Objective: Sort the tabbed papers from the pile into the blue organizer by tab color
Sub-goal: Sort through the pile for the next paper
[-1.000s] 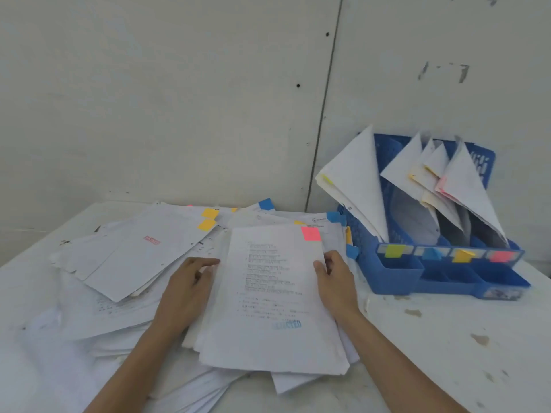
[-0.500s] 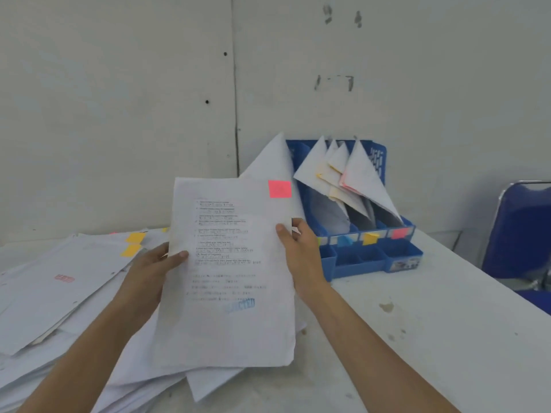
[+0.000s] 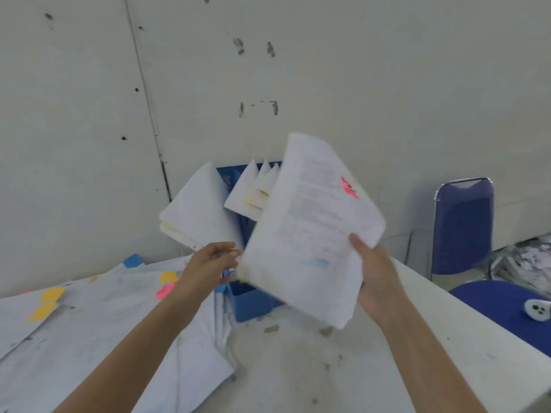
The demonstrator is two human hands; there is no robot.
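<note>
Head view: blue plastic organizer (image 3: 253,302) holds leaning white sheets (image 3: 202,213); right hand (image 3: 378,281) fingers (image 3: 357,242) grip a pink-tabbed white paper (image 3: 310,234); left hand (image 3: 208,266) blurred, hold unclear.

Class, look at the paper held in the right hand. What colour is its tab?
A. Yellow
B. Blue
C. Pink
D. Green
C: the paper gripped by the right hand bears a pink tab on its upper right edge.

White table (image 3: 328,371), top stained and speckled. Pale wall (image 3: 357,84) behind the table, dark-spotted, with one vertical seam. Blue metal-framed chair (image 3: 462,228) right of the table. Second blue seat (image 3: 498,299) beside the table's right edge, carrying a small white object (image 3: 536,310).
</note>
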